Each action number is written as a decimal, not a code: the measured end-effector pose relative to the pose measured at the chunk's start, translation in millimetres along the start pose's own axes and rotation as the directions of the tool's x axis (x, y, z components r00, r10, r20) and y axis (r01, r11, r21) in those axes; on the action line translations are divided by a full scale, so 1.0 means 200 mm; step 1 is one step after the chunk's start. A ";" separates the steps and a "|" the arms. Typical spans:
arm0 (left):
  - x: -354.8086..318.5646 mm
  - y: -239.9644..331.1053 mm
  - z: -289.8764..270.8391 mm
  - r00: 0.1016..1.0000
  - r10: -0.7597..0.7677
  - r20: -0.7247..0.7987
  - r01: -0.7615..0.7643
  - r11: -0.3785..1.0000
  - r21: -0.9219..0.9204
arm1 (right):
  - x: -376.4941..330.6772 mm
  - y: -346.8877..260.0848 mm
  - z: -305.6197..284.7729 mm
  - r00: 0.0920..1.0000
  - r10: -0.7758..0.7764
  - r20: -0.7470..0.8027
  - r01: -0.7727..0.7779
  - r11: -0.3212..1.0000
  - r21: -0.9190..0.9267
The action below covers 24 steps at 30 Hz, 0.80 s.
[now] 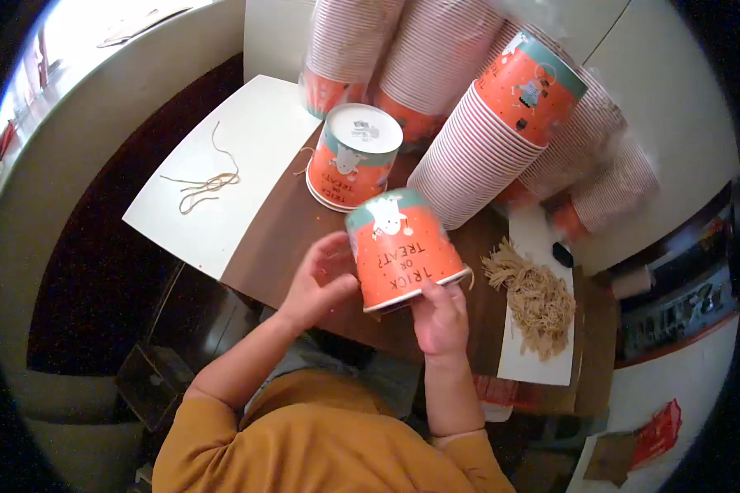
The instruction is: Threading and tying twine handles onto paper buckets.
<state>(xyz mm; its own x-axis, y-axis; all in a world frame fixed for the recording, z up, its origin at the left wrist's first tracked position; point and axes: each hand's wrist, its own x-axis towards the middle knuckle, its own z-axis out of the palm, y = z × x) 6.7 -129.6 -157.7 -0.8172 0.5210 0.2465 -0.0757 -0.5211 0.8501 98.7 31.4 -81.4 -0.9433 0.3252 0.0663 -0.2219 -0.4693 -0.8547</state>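
Observation:
An orange and green paper bucket [404,256] is held upside down in front of me, its rim tilted toward me. My right hand [441,316] grips the bucket's rim, thumb outside and the other fingers hidden underneath. A bit of tan cord [469,278] shows at the rim's right end. Beside the bucket's left wall is my left hand [325,279], fingers curved and apart; I cannot tell whether they touch it. Behind, a short stack of matching buckets [349,177] stands upside down on the brown table [275,246], with a cord loop at its left side.
A tall leaning stack of buckets [477,152] is at the back right, near several plastic-wrapped stacks [448,57]. Loose tan cords [214,182] lie on a white board [255,123] at left. A heap of cut cords [541,308] covers part of another white board at right.

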 end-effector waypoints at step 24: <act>0.78 0.38 -0.31 0.988 0.149 -0.032 -0.123 0.904 0.409 | 0.76 0.40 0.12 0.932 0.343 -0.120 -0.326 0.935 0.141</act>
<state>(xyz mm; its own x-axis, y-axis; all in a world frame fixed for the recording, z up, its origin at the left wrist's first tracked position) -162.1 -129.0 -83.4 -0.8373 0.4157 0.3552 0.2656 -0.2586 0.9288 -68.4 24.2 -127.3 -0.9251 0.2410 -0.2933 0.0651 -0.6604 -0.7481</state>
